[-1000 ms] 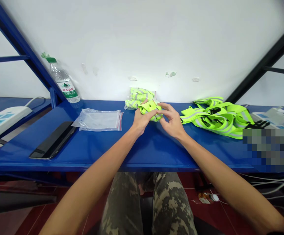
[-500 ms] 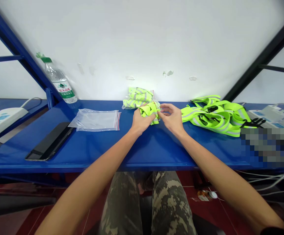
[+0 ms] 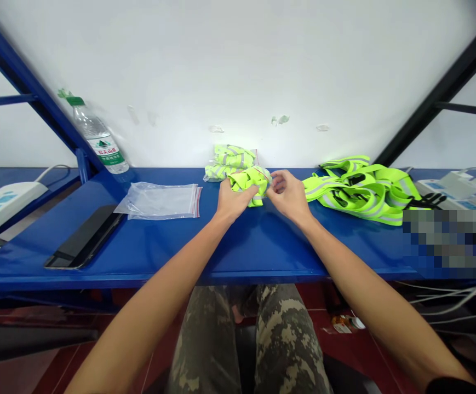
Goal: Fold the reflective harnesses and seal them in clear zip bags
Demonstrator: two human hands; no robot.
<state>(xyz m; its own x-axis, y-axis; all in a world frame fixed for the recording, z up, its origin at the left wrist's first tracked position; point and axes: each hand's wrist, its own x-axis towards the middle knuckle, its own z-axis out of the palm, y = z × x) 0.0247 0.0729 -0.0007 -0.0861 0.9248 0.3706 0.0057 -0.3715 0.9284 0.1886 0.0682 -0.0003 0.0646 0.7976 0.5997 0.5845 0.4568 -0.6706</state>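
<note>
My left hand (image 3: 234, 201) is closed around a folded yellow-green reflective strap (image 3: 251, 179) near the middle of the blue table. My right hand (image 3: 286, 191) touches the right side of that bundle, its thumb and fingers pinched at the edge of what looks like clear plastic. Just behind are bagged straps (image 3: 233, 157), leaning by the wall. A loose heap of yellow-green straps (image 3: 369, 191) with black buckles lies right of my right hand. Flat clear zip bags (image 3: 161, 201) with red-edged openings rest left of my left hand.
A black phone (image 3: 85, 238) lies at the left of the blue table (image 3: 172, 251). Behind it a water bottle (image 3: 102, 139) leans on the wall. Power strips (image 3: 7, 205) and cables flank both sides; a blurred-out item is at the right edge.
The strap bundle has turned slightly and shows more of its folds. My right fingers have shifted a little along its right edge. The view has moved slightly.
</note>
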